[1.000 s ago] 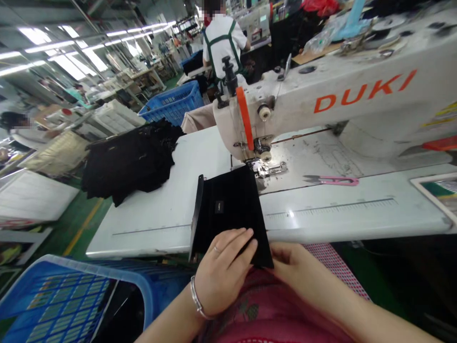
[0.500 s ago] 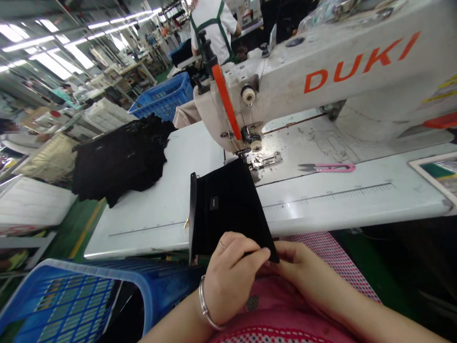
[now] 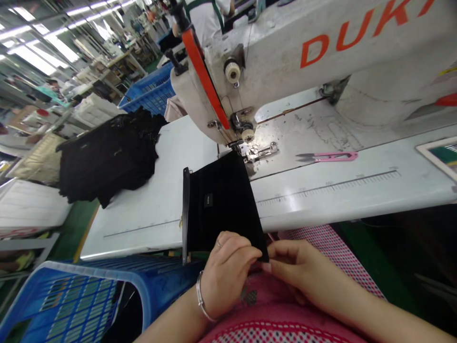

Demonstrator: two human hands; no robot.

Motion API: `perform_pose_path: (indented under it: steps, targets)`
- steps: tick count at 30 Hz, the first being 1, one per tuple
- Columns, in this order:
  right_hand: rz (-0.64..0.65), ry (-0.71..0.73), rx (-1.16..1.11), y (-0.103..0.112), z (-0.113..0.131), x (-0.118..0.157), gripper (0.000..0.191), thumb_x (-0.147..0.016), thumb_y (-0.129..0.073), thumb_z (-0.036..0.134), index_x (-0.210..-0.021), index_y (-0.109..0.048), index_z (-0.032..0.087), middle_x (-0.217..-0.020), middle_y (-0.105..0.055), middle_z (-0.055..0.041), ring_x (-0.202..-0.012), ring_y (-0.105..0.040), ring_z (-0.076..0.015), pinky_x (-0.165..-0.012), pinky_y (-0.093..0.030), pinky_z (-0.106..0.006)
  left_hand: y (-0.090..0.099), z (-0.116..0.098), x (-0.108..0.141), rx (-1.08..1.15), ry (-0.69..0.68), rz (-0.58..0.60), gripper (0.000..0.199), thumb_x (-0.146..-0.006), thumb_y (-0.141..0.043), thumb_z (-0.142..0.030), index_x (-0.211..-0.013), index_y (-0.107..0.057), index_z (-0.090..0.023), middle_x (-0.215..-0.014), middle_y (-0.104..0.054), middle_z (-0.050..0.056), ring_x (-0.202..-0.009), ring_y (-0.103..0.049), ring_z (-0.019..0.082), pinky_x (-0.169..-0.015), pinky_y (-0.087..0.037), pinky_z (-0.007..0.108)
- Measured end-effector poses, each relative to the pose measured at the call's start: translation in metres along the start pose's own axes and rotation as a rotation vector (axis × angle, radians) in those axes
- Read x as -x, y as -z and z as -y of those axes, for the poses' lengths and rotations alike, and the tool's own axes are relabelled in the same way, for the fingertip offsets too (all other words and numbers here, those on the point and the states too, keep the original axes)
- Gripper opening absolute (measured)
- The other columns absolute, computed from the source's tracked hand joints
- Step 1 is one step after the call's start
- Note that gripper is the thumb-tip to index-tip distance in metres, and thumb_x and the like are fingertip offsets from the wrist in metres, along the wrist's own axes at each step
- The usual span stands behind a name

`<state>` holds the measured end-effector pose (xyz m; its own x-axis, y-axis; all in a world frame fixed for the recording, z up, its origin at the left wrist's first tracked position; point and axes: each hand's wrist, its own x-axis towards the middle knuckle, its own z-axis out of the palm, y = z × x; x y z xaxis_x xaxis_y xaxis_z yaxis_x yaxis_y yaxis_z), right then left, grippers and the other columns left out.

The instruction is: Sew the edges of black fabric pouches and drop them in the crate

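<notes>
A flat black fabric piece (image 3: 228,200) with a small label and a stiff strip along its left edge lies on the sewing table. Its far corner sits under the presser foot of the sewing machine (image 3: 271,62). My left hand (image 3: 228,271), with a ring and a bracelet, is closed on the near edge of the fabric. At the near right corner, my right hand (image 3: 294,264) pinches the same piece between thumb and fingers. The right fingertips are partly hidden behind the fabric.
Pink thread snips (image 3: 326,157) lie right of the needle. A pile of black fabric pieces (image 3: 107,157) rests on the table's left end. Below stands a blue plastic basket (image 3: 143,281); another blue basket (image 3: 146,88) is behind the table. A person (image 3: 205,19) is beyond the machine.
The view has shifted, bringing the machine closer. Both hands keep hold of the black fabric piece; my right thumb has moved onto its near corner.
</notes>
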<state>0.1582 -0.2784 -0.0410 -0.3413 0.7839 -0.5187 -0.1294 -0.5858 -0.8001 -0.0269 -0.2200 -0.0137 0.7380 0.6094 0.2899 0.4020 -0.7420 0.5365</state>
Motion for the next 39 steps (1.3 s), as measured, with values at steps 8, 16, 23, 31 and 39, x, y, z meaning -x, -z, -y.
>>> perform_pose_path:
  steps: [8,16,23,31,39]
  targets:
    - [0.020,-0.021,-0.067,0.001,0.000,-0.001,0.029,-0.083,-0.063,0.042,-0.073,-0.051,0.018,-0.048,-0.044,0.0077,-0.036,-0.036,-0.0049,-0.036,-0.023,-0.018,-0.003,0.006,0.004,-0.030,-0.048,0.024,0.019,-0.089,-0.050,-0.005,-0.100,-0.061,-0.015,-0.091,-0.060,0.006,-0.088,-0.049,0.018,-0.081,-0.044,0.033]
    - [0.089,-0.007,-0.236,-0.001,-0.001,0.000,0.037,-0.085,-0.059,0.052,-0.076,-0.053,0.017,-0.050,-0.047,0.0064,-0.037,-0.041,-0.0057,-0.038,-0.026,-0.018,-0.005,0.005,0.004,-0.063,-0.057,0.001,0.017,-0.088,-0.048,-0.006,-0.096,-0.060,-0.015,-0.090,-0.060,0.006,-0.087,-0.051,0.017,-0.081,-0.046,0.033]
    - [-0.016,0.067,0.055,0.004,0.001,0.005,0.035,-0.089,-0.054,0.050,-0.072,-0.051,0.019,-0.055,-0.051,0.0040,-0.044,-0.048,-0.0090,-0.041,-0.035,-0.020,-0.007,0.009,0.007,-0.201,-0.217,-0.060,0.021,-0.087,-0.052,-0.008,-0.105,-0.061,-0.013,-0.091,-0.065,0.006,-0.088,-0.054,0.019,-0.084,-0.045,0.038]
    - [-0.418,1.221,1.217,0.028,-0.003,-0.001,0.030,-0.097,-0.040,0.019,-0.113,-0.065,0.019,-0.112,-0.066,-0.0069,-0.107,-0.058,-0.0202,-0.098,-0.046,-0.032,-0.006,0.007,-0.011,-0.220,-0.276,-0.088,0.025,-0.090,-0.040,-0.005,-0.091,-0.062,-0.015,-0.076,-0.063,0.006,-0.071,-0.053,0.016,-0.067,-0.048,0.033]
    - [-0.431,1.321,1.283,0.036,0.002,-0.027,0.028,-0.097,-0.042,0.018,-0.108,-0.067,0.019,-0.103,-0.071,-0.0062,-0.105,-0.062,-0.0198,-0.094,-0.051,-0.036,0.003,0.020,-0.020,-0.250,-0.249,0.045,0.017,-0.091,-0.043,-0.014,-0.090,-0.060,-0.013,-0.080,-0.060,0.006,-0.078,-0.054,0.018,-0.073,-0.048,0.036]
